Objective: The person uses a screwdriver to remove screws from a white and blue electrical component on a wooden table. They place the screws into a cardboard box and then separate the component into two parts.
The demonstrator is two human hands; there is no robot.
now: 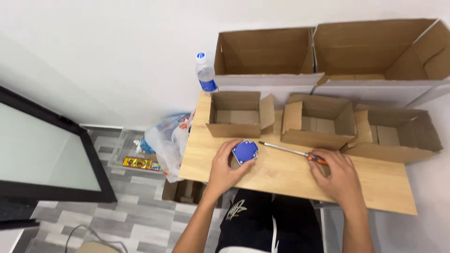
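- We are viewing a pale wooden tabletop (281, 175) from above, with the seated person's lap showing under its near edge.
- The left hand (224, 169) is curling loosely around a small blue plastic block-shaped part (245, 151), fingers touching its left and near sides; the part is resting on the wood, not lifted.
- The right hand (338, 175) is lying over the orange handle of a slim metal-shafted screwdriver (287, 150); we cannot tell whether the fingers are closing on the handle or only resting there.
- The shaft is pointing toward ten o'clock, its tip lying just beside the blue part, at about the part's two o'clock.
- At twelve o'clock from the hands, three small open brown cardboard boxes (234, 115) are standing in a row, with two larger open cartons (267, 54) behind them.
- A clear plastic water bottle with a blue cap (205, 72) is standing at eleven o'clock, beyond the table's far-left corner.
- Risk, in our judgement: the loose hold may be letting the part skid under tool pressure, and the tip could slip toward the left fingers.
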